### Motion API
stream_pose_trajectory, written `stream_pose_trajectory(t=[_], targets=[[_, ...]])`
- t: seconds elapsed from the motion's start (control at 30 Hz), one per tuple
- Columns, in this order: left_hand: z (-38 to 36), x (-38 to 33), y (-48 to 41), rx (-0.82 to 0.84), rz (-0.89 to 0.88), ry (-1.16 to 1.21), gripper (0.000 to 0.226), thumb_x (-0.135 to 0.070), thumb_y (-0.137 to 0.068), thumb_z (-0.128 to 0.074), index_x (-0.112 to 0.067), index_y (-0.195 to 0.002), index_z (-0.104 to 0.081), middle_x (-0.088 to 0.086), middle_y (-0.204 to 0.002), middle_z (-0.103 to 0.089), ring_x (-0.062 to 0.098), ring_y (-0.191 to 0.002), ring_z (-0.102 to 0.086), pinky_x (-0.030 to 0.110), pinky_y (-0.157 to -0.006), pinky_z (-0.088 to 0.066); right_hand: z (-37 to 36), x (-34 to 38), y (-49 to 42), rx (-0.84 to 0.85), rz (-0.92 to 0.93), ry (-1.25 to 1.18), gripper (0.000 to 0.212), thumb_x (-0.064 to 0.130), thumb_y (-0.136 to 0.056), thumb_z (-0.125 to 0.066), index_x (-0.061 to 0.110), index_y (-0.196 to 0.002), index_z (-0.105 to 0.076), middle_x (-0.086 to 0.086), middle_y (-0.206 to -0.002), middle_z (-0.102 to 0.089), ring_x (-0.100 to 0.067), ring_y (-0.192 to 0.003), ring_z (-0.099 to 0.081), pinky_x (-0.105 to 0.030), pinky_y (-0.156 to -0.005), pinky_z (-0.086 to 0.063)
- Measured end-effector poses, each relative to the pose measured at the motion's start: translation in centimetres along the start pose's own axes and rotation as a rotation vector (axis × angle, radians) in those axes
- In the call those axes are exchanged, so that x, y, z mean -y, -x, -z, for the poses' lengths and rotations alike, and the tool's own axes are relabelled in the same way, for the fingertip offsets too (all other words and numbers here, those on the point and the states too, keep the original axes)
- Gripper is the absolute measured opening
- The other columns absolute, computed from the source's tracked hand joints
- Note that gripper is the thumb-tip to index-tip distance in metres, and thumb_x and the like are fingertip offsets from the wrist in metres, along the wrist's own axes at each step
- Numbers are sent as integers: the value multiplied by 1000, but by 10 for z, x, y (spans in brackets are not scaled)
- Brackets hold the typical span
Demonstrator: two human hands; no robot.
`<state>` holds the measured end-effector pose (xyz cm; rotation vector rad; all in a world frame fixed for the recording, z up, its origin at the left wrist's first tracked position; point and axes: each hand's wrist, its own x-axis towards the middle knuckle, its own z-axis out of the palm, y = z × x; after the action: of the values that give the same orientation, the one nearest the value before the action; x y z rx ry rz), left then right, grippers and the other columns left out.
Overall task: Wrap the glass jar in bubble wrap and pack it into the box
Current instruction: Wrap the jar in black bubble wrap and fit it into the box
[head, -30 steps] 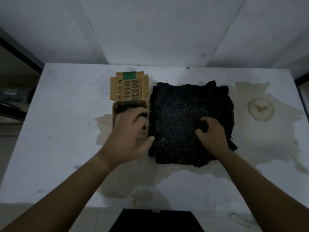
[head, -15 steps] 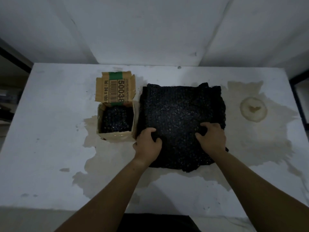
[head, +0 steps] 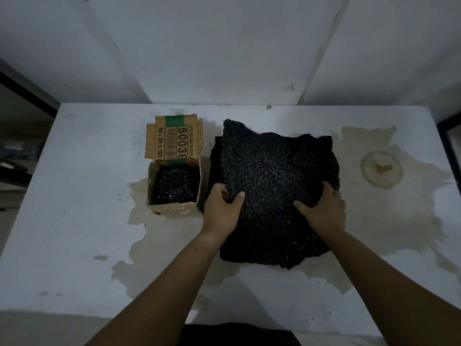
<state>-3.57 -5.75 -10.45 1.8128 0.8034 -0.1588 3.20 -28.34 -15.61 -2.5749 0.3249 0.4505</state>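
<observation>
While both hands lie on the black bubble wrap sheet [head: 274,166] mid-table, each has hold of it. The left hand [head: 220,211] pinches the sheet's left edge, thumb on top & fingers curled under. The right hand [head: 324,211] grips the right edge the same way, thumb flat on the bubbles, fingers wrapped round the rim. The sheet's far-left corner stands up off the table, w/ more dark wrap showing beneath along the left side and near edge. Just left of the sheet is the small cardboard box [head: 174,208], open at top. Its printed flap [head: 174,141], w/ green tape & a barcode, is folded back away from the person. Inside the box sits a bundle [head: 173,183] in black bubble wrap, filling most of it. The glass jar itself can't be seen, so can't tell if it's in there. The white table [head: 74,196] has brown marks, incl. a ring-shaped stain [head: 380,168] well right of the sheet.
</observation>
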Motion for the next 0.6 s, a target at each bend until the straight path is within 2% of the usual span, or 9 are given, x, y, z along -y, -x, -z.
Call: stream_pose_trajectory(t=[0.1, 0.23, 0.33, 0.4, 0.47, 0.53, 0.6], targets=[[4, 0, -2, 3, -41, -65, 25, -31, -94, -62, -12, -101, -46, -4, -89, -53, 12, -83, -54, 25, -69, -43, 4, -5, -3, -49, 38, -36, 76, 40, -81, -73, 12, -144, -40, -16, -129, -57, -35, -115, -54, -45, -95, -47], [8, 3, -9, 25, 7, -91, 38, -21, -93, -65, -15, -119, -37, -5, -107, -50, 15, -102, -54, 24, -82, -43, 13, -2, -3, -125, 98, -147, 48, 37, -92, -62, 4, -127, -57, -14, -120, -63, -31, -109, -59, -38, -91, -50], [11, 3, -10, 77, 8, -108, 55, -5, -94, -58, -12, -139, -27, -4, -111, -41, 11, -102, -48, 25, -89, -42, 24, 0, 3, -128, 196, -236, 27, 31, -98, -54, 5, -101, -61, -8, -93, -66, -22, -81, -60, -28, -68, -44], [12, 6, -10, 80, -40, -170, 48, 1, -95, -54, -12, -135, -31, -4, -109, -41, 9, -93, -48, 24, -80, -42, 32, 0, 6, -105, 218, -234, 23, 23, -101, -50, 4, -106, -62, -4, -90, -64, -17, -77, -55, -25, -67, -40], [11, 7, -10, 51, -77, -192, 40, 0, -94, -55, -13, -127, -35, -4, -107, -44, 9, -83, -51, 24, -72, -41, 38, -3, 8, -79, 197, -268, 24, 18, -102, -47, 6, -116, -61, 1, -95, -60, -15, -84, -55, -24, -74, -40], [8, 4, -10, 47, -73, -135, 42, -10, -95, -60, -15, -128, -35, -8, -102, -48, 2, -77, -52, 23, -70, -42, 44, -3, 8, -77, 180, -322, 25, 17, -102, -44, 10, -121, -59, 2, -102, -62, -17, -92, -59, -27, -79, -43], [5, -3, -9, 94, 1, -69, 44, -28, -95, -62, -20, -130, -35, -16, -94, -46, -1, -79, -50, 19, -68, -42, 52, 0, 9, -104, 179, -361, 26, 18, -102, -41, 15, -121, -59, 0, -105, -64, -19, -95, -60, -31, -80, -45]])
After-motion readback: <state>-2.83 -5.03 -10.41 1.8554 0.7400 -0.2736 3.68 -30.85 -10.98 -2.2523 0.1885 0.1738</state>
